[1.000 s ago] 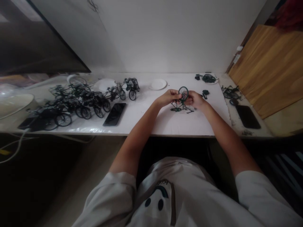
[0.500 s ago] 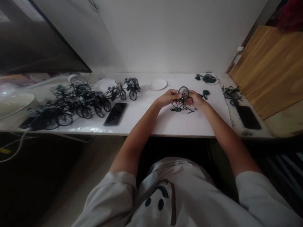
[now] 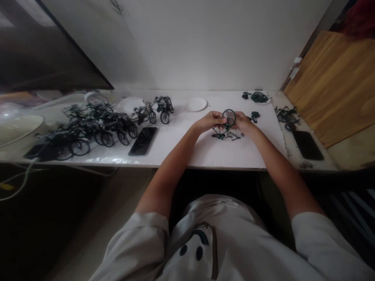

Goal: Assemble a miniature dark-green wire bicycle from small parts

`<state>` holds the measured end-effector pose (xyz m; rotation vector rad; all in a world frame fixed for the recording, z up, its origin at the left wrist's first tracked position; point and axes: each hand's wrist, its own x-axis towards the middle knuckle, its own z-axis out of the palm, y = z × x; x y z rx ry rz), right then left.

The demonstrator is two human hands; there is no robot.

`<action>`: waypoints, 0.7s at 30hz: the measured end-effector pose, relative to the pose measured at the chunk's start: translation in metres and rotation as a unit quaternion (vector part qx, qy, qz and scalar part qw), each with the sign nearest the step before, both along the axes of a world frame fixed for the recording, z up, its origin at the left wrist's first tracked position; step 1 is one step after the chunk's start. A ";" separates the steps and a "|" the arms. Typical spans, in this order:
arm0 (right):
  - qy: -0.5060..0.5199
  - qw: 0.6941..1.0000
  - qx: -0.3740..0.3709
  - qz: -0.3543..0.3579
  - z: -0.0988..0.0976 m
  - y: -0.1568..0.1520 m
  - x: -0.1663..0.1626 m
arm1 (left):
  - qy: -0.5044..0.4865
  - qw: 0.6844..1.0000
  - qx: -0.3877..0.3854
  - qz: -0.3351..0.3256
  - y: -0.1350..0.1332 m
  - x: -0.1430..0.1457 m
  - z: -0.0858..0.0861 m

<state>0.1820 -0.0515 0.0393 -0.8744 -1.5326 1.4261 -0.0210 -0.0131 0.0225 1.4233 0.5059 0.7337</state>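
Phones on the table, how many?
2. One phone lies flat beside the model bicycles, left of centre; the other phone lies at the table's right end. A dark flat thing at far left may be a third.

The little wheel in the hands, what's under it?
Below the wheel, dark green bike-frame pieces lie on the white table. The left hand and right hand cover the wheel's sides and anything beneath their palms.
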 end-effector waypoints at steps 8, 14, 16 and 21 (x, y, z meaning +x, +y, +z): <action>0.037 0.997 -0.056 0.033 0.000 0.004 0.001 | -0.036 0.999 -0.010 0.024 -0.002 0.003 0.002; 0.061 0.992 -0.070 0.082 0.002 0.004 0.005 | -0.053 0.998 -0.011 0.010 -0.002 0.001 0.003; 0.063 0.993 -0.062 0.083 0.003 0.002 0.005 | -0.062 0.998 -0.016 0.005 -0.001 0.000 0.002; 0.076 0.994 -0.035 0.067 0.004 -0.002 0.003 | -0.092 0.995 -0.035 0.005 0.002 -0.001 -0.001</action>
